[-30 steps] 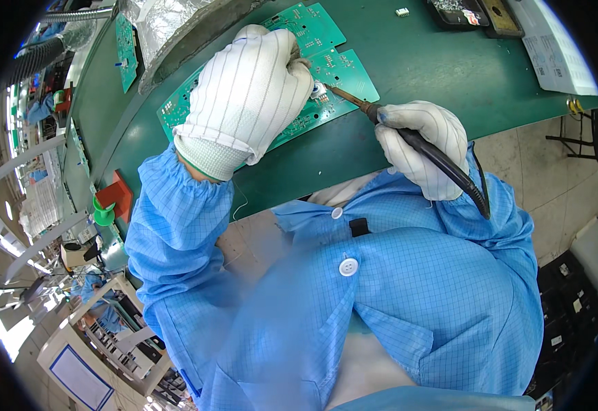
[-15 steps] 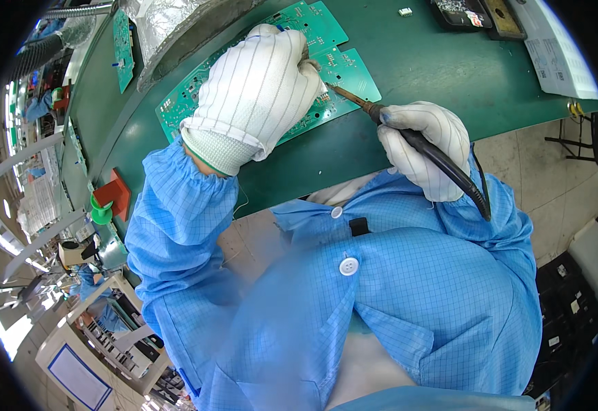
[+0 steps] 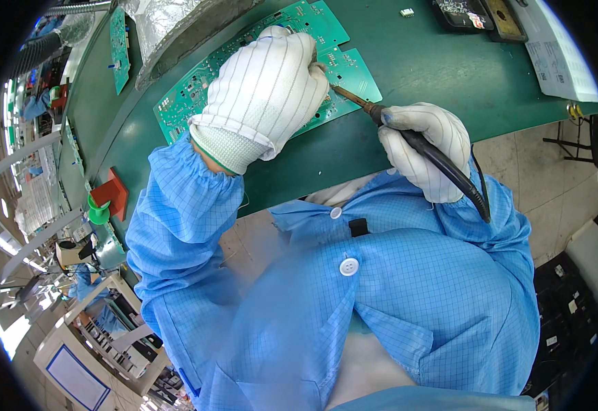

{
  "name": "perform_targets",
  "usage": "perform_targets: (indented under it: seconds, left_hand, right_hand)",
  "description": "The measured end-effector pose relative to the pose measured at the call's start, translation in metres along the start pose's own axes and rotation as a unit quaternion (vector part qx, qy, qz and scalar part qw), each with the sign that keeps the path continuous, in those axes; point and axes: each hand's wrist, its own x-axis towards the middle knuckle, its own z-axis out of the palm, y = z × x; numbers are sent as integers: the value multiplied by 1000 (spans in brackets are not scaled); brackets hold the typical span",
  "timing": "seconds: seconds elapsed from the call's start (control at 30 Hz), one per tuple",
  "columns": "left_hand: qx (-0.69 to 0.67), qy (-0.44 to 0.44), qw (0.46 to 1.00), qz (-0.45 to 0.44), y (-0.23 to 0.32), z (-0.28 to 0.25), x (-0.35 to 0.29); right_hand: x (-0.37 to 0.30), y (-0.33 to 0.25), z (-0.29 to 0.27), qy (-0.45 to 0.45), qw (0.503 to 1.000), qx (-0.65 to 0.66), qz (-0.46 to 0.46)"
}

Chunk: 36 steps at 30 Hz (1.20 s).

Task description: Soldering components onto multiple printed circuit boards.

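My right hand [image 3: 428,147], in a white striped glove, grips a soldering iron [image 3: 439,159] by its black handle. The iron's tip points left and rests at or just above a green circuit board [image 3: 357,75]; which of the two I cannot tell. Over the middle of that board lies my left hand [image 3: 264,92], gloved the same way, with its fingers curled in and closed. Its back hides the fingertips and whatever they pinch, along with part of the board.
Foil-wrapped material [image 3: 168,31] stands behind the board, beside another green board [image 3: 119,51]. Black trays [image 3: 460,15] and a white printed sheet [image 3: 563,58] lie at the far right. A small white component [image 3: 407,12] sits on the green bench [image 3: 449,61]. A red block [image 3: 112,194] is at left.
My left hand has shifted slightly to the right over the board. The soldering iron and my right hand have hardly moved.
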Motion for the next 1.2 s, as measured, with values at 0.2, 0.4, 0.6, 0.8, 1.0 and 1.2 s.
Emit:
perform_targets:
  seconds: [0.2,0.4,0.6,0.8,1.0,1.2]
  left_hand:
    - [-10,33,999,-41,2,-3,-9]
    - [16,1,999,-31,-11,13,-24]
    - [-95,-131,953,-258,-7,7,-12]
    - [-112,-148,952,-243,-12,6,-8]
    - [-51,-90,981,-164,-13,24,-15]
    - [21,101,995,7,-14,12,-26]
  right_hand:
    - [1,2,0,1,1000,-4,-4]
    - [3,4,0,2,1000,-7,-2]
    - [4,6,0,-1,1000,-5,-13]
    - [5,8,-1,0,1000,6,-24]
    - [0,12,-1,25,999,-21,-14]
    - [5,4,-5,25,998,-55,-30]
